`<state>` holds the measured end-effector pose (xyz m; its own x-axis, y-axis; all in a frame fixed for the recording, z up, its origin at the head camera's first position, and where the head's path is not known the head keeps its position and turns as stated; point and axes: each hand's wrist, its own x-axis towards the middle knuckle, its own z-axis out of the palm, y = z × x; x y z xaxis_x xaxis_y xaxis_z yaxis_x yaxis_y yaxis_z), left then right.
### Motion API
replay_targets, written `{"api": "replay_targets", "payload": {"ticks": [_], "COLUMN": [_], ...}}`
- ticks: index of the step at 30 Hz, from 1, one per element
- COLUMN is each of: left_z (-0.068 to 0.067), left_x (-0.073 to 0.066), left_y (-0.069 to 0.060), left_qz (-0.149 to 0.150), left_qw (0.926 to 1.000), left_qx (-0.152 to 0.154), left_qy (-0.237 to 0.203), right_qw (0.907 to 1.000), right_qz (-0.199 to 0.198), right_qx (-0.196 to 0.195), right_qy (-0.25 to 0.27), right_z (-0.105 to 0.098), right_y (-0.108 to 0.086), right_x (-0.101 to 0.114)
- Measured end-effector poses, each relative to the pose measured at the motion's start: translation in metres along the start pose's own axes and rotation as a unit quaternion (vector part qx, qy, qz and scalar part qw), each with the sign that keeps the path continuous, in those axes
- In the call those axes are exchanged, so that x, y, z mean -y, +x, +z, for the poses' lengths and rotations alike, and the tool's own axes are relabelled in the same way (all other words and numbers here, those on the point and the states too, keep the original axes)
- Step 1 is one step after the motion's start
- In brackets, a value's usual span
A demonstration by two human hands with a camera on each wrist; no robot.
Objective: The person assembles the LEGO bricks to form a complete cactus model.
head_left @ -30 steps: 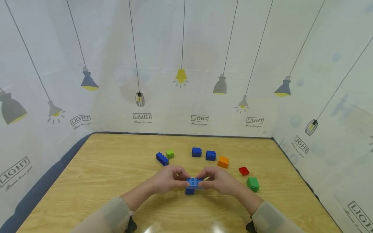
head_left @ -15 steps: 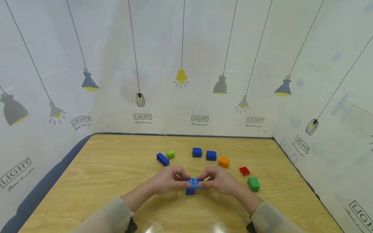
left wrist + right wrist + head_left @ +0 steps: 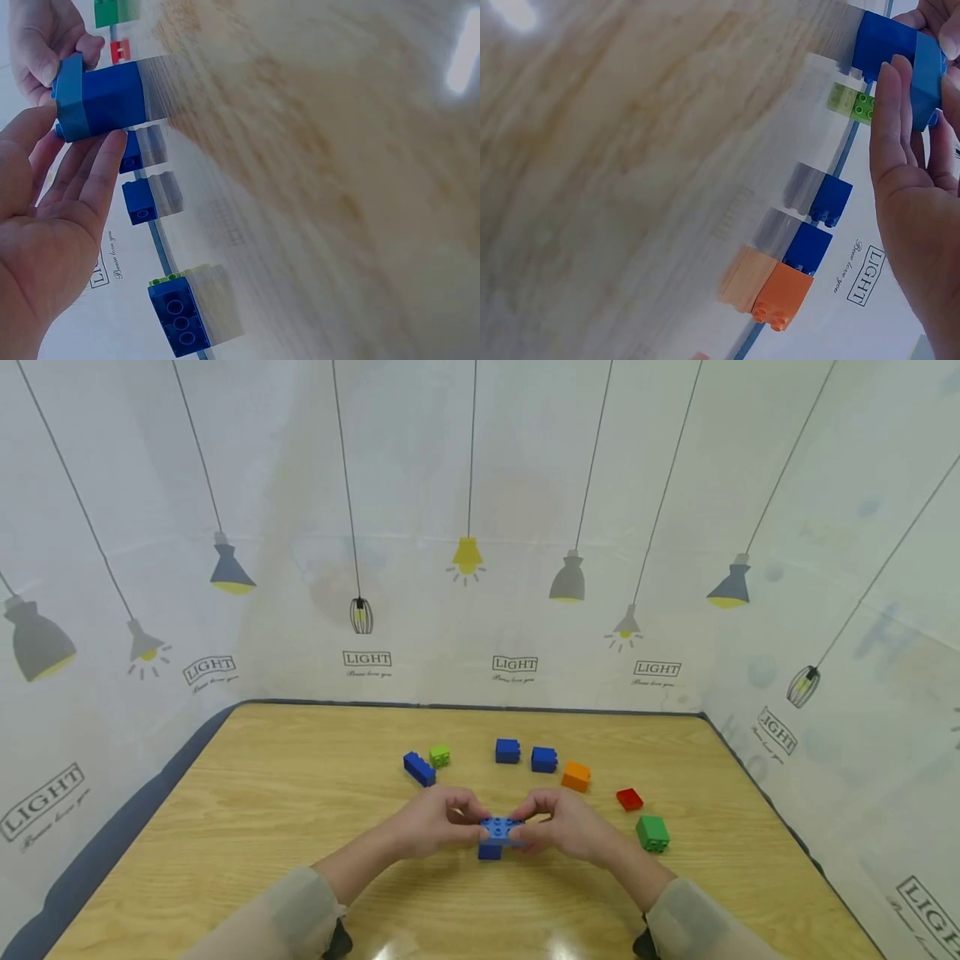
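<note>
A light blue brick [image 3: 498, 830] with studs on top sits across a dark blue brick [image 3: 490, 852], which stands on the table near the middle. My left hand [image 3: 438, 822] pinches the light blue brick's left end between thumb and fingers. At the other end my right hand [image 3: 573, 827] pinches the same brick. In the left wrist view the dark blue brick [image 3: 114, 97] lies flush against the light blue brick [image 3: 70, 101]. From the right wrist, right-hand fingers partly cover the light blue brick [image 3: 927, 82].
Beyond the hands lie a long blue brick [image 3: 419, 769], a lime green brick [image 3: 439, 756], two blue bricks [image 3: 507, 751] and an orange brick [image 3: 576, 777]. To the right are a flat red brick [image 3: 629, 799] and a green brick [image 3: 652, 833]. A printed curtain [image 3: 420, 685] borders the table.
Both hands keep their hold on the light blue brick in nearly the same place. Some right-hand fingers now show a little below that brick's right end.
</note>
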<state>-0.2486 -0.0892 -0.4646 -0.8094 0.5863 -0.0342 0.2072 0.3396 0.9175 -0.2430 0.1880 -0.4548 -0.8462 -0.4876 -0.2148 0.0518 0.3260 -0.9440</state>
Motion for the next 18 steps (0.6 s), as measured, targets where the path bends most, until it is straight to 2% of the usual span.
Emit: {"api": "replay_targets", "payload": {"ticks": [8,12,15,18], "left_z": [0.0,-0.001,-0.004,-0.011], "left_x": [0.0,0.001,0.002,0.007], "left_y": [0.001,0.0,-0.002,-0.005], "left_qz": [0.002,0.005,0.007,0.007], "left_qw": [1.0,0.9999,0.9998,0.9998], "left_qx": [0.002,0.013,0.019,0.008], "left_qy": [-0.007,-0.004,-0.001,0.015], "right_qw": [1.0,1.0,1.0,1.0], "right_qz": [-0.003,-0.003,-0.003,-0.003], "right_qx": [0.0,0.001,0.002,0.002], "right_qy": [0.0,0.001,0.002,0.002], "right_z": [-0.002,-0.002,-0.001,-0.001], "right_y": [-0.002,-0.002,-0.001,-0.001], "right_x": [0.0,-0.001,-0.002,-0.002]}}
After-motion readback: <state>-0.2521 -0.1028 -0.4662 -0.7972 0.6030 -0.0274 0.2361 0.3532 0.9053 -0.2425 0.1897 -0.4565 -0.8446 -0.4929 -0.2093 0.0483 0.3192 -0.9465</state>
